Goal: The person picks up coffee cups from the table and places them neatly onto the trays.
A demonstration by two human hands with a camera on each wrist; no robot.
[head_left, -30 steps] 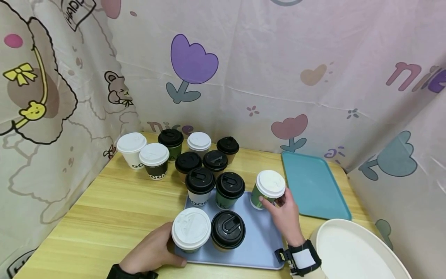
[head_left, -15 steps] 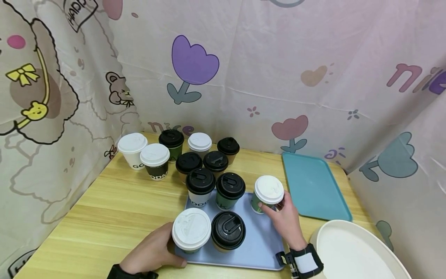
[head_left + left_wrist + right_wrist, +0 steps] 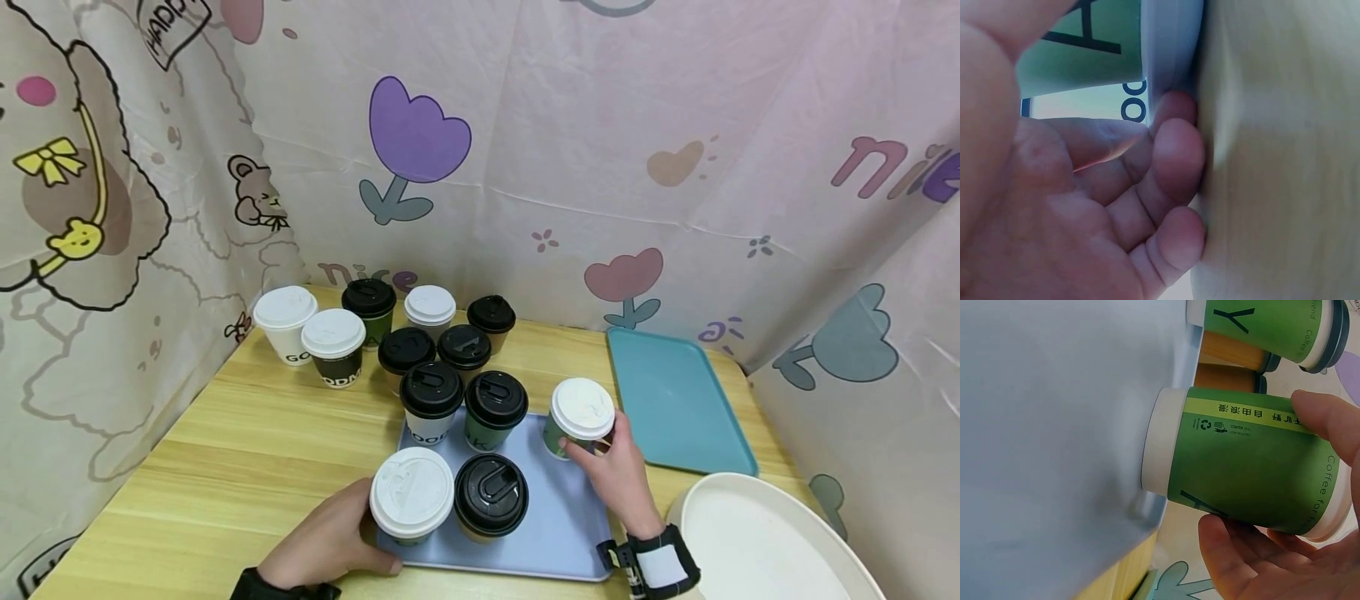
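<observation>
Pinching tapered green cup (image 3: 1247,456), round lid (image 3: 582,407), smooth tray (image 3: 562,525)

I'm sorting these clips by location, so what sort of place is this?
Probably an improvised indoor tabletop set: cartoon-printed fabric hangs behind a wood-grained table holding lidded cups.

From my remote seat I read the pale blue rectangular tray (image 3: 558,533) as smooth plastic with a soft sheen. At its right rear, the green cylindrical paper cup (image 3: 1247,456) looks matt. On the tray's near half, I see a low-gloss white round plastic lid (image 3: 412,490) and a glossy black domed plastic lid (image 3: 492,493). Right of the tray, the teal rectangular plastic tray (image 3: 678,400) is smooth. Beneath, the yellowish wood-grained tabletop (image 3: 225,442) has a faint sheen; behind hangs matt, creased, pale printed cloth (image 3: 540,158).
</observation>
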